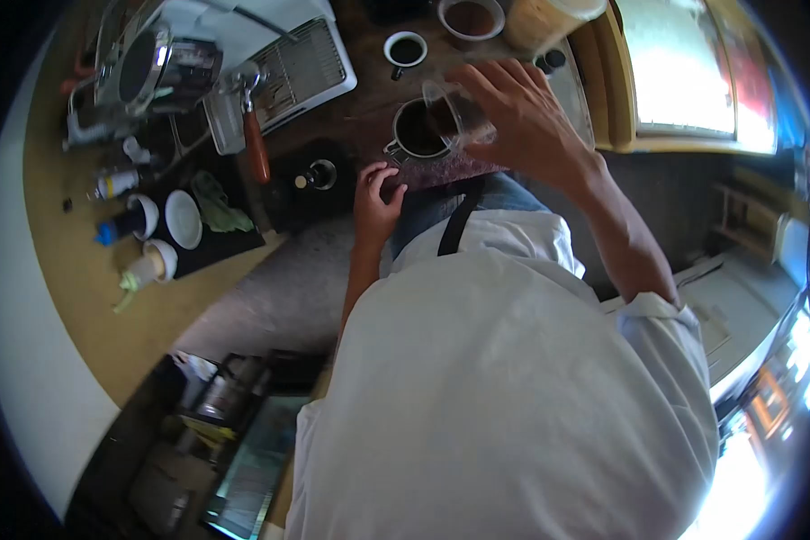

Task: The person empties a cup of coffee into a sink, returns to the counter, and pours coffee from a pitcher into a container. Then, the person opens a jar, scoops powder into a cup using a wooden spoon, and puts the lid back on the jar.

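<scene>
My right hand [524,112] grips a clear plastic cup [454,117], which is tilted to the left with dark contents at its lip. Under that lip stands a round metal cup [421,130] with a small handle, dark inside. Whether anything is flowing between the two I cannot make out. My left hand [378,200] is beside the metal cup's handle, its fingers curved and apart from the thumb, with nothing visible between them. A white cup of dark liquid [406,50] sits farther back on the counter.
An espresso machine [308,67] occupies the left, and a wooden-handled portafilter [255,144] juts toward me. At the back are a bowl of reddish-brown liquid [470,18] and a large tan-filled container [549,22]. Left lie a white dish [183,220] and a green cloth [216,205].
</scene>
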{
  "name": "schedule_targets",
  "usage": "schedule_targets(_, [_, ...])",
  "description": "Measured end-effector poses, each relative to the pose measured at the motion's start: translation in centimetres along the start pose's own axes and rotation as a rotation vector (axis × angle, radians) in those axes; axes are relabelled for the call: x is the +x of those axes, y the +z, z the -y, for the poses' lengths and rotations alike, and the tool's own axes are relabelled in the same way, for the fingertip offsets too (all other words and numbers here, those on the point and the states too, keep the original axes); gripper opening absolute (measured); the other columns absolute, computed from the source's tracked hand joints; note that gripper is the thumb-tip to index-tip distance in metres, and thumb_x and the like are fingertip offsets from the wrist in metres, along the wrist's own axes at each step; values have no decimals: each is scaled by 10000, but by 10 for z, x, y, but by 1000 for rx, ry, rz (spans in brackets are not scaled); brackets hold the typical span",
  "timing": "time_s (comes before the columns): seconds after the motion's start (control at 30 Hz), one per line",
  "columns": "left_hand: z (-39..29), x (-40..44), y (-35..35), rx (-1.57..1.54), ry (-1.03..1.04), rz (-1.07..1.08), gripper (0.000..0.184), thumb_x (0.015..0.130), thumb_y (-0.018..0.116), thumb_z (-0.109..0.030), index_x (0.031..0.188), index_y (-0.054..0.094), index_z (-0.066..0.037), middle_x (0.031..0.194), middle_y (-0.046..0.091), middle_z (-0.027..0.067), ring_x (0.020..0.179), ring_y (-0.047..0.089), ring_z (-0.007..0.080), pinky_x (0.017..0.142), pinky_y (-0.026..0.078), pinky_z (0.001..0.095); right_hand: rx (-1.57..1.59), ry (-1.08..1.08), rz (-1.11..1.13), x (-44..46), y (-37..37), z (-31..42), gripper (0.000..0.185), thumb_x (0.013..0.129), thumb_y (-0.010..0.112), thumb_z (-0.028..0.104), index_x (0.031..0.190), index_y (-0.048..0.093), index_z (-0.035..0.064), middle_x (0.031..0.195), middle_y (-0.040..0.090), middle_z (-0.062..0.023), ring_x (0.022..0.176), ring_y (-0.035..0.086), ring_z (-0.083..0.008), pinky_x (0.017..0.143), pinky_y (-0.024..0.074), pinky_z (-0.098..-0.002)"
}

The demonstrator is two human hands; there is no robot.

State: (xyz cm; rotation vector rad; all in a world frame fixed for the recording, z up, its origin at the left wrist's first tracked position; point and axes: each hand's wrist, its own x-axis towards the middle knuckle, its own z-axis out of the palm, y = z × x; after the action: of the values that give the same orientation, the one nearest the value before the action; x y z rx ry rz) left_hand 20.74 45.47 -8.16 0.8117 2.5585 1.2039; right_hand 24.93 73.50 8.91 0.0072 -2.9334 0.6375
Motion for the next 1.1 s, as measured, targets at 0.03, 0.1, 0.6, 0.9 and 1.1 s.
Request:
schedule_targets(0.03, [1, 1, -2, 11, 11, 32, 305, 773, 773, -117, 1056, 678, -56, 1191, 591, 140, 1137, 573, 331, 982, 465, 419, -23, 5, -19, -2, 4, 0, 821, 649, 838, 189, 1378, 461, 190, 1265, 572, -86, 1253, 504, -288, 1029, 376, -450])
schedule_targets(0.1, [4, 5, -7, 31, 35, 99, 291, 782, 761, -119, 1050, 672, -50, 1192, 586, 153, 1133, 569, 344, 978, 464, 423, -74, 21, -54, -5, 10, 0, 830, 650, 840, 179, 1385, 455, 201, 1272, 571, -83, 1257, 506, -283, 1029, 376, -454])
schedule_targets(0.6, [11, 32, -35, -79, 14, 539, 386, 875, 709, -60, 1231, 576, 10, 1241, 525, 153, 1151, 568, 261, 976, 529, 382, -207, 104, -164, -8, 27, 20, 763, 676, 829, 154, 1353, 495, 266, 1150, 622, -40, 1210, 545, -263, 977, 341, -575])
schedule_targets(0.9, [-7, 46, -59, -112, -94, 694, 621, 916, 695, -81, 1421, 342, -3, 1254, 567, 192, 1107, 590, 222, 950, 520, 356, -230, 200, -63, -1, 18, 37, 478, 835, 686, 176, 1285, 541, 242, 1131, 645, -36, 1199, 572, -255, 1025, 293, -591])
schedule_targets(1.1, [-5, 55, -76, -130, -73, 680, 616, 943, 664, -99, 1453, 324, -46, 1235, 579, 169, 1089, 589, 226, 927, 513, 367, -306, 240, -173, 5, 38, 39, 454, 855, 667, 187, 1283, 523, 236, 1152, 641, -37, 1212, 562, -262, 951, 306, -594])
